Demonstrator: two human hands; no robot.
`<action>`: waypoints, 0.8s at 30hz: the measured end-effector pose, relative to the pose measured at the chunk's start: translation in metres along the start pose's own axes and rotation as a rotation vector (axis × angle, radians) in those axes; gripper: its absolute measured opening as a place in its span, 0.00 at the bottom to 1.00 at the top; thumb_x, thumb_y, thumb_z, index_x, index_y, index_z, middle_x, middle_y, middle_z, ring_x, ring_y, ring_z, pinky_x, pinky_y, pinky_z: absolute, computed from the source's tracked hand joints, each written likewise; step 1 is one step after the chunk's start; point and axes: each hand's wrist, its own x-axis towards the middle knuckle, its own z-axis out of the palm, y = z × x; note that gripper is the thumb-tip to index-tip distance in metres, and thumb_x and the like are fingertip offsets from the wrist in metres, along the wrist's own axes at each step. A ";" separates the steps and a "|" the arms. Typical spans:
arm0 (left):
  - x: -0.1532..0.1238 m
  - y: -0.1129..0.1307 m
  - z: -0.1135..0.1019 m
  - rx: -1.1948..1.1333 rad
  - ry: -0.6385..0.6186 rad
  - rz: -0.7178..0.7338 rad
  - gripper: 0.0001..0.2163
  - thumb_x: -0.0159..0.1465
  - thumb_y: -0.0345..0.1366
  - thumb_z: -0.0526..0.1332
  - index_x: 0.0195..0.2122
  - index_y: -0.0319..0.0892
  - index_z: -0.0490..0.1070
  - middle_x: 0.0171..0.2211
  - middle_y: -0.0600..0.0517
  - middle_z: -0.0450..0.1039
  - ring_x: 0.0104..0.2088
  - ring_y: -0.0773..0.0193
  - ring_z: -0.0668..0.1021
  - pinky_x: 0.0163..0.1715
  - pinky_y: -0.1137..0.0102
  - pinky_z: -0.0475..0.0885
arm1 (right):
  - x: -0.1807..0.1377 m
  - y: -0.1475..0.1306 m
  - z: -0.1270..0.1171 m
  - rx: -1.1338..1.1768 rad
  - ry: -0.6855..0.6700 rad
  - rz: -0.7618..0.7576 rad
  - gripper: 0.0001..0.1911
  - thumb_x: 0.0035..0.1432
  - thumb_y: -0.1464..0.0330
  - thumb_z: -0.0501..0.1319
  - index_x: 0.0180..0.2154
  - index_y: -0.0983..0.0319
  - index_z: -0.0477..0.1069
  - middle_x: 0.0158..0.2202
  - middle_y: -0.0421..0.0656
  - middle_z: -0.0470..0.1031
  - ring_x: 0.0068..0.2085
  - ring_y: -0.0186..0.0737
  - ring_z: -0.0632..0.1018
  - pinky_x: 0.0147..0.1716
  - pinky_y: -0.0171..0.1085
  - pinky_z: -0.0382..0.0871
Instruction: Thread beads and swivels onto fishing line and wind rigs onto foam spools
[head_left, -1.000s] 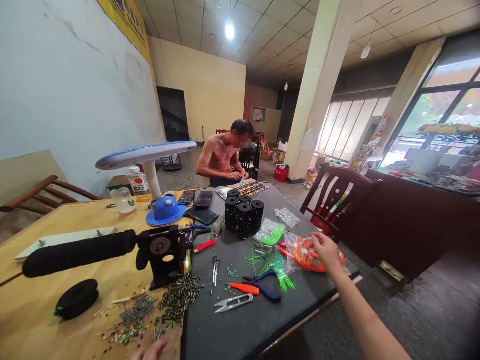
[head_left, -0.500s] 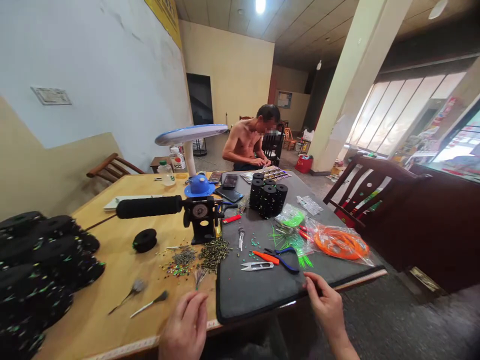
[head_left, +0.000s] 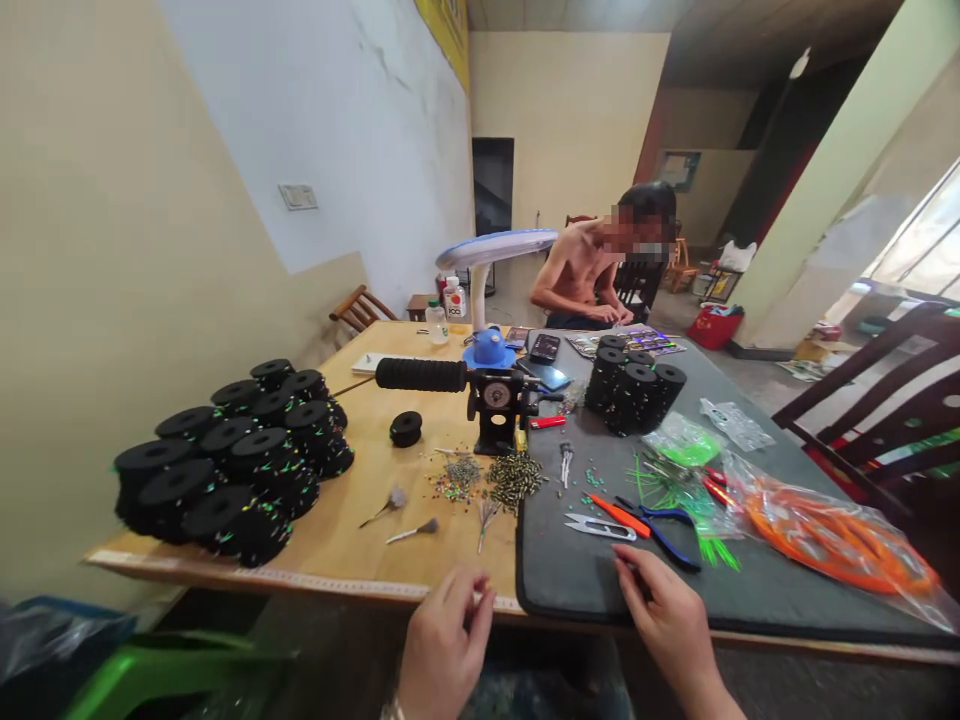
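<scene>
Left hand (head_left: 446,645): at the front edge of the wooden table (head_left: 345,540), thumb and fingers pinched nearly closed; I can't tell if anything sits between them.
Right hand (head_left: 664,620): fingers curled, tips on the grey mat (head_left: 570,585) near its front edge; any hold is unclear.
Nearest: thread snips (head_left: 600,527) just beyond the right hand, 2 pliers (head_left: 645,515) beside them.
Far end: a seated person (head_left: 592,280).

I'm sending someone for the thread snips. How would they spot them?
Find the grey mat on the table. Near its front edge, beyond the right hand, lie the thread snips: bare silver metal, unlike the orange-handled tool and blue-handled pliers beside them.
</scene>
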 end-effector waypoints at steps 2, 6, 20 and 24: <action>0.017 -0.003 -0.002 0.069 -0.004 -0.092 0.06 0.65 0.35 0.53 0.40 0.43 0.68 0.31 0.49 0.74 0.27 0.62 0.77 0.29 0.70 0.72 | 0.008 -0.005 0.004 -0.042 -0.019 -0.032 0.13 0.61 0.63 0.53 0.42 0.57 0.73 0.38 0.45 0.81 0.38 0.45 0.81 0.38 0.38 0.75; 0.052 -0.002 0.004 0.217 -0.032 -0.210 0.09 0.64 0.35 0.54 0.45 0.41 0.66 0.41 0.44 0.75 0.37 0.57 0.79 0.32 0.67 0.72 | 0.022 -0.007 0.011 -0.130 -0.001 -0.063 0.13 0.60 0.63 0.52 0.41 0.56 0.74 0.41 0.45 0.80 0.40 0.44 0.81 0.38 0.38 0.75; 0.061 -0.013 0.013 0.144 0.015 -0.314 0.16 0.64 0.29 0.51 0.54 0.37 0.60 0.35 0.46 0.76 0.33 0.57 0.80 0.32 0.65 0.71 | 0.019 0.002 0.022 -0.153 0.019 -0.022 0.12 0.61 0.62 0.52 0.38 0.56 0.73 0.44 0.45 0.78 0.40 0.43 0.80 0.36 0.39 0.75; 0.060 -0.019 0.002 0.034 0.113 -0.270 0.10 0.64 0.32 0.51 0.45 0.41 0.66 0.35 0.47 0.76 0.34 0.56 0.79 0.34 0.63 0.73 | 0.019 0.001 0.022 -0.145 0.011 -0.012 0.12 0.61 0.62 0.52 0.38 0.56 0.73 0.43 0.45 0.78 0.40 0.43 0.80 0.36 0.39 0.75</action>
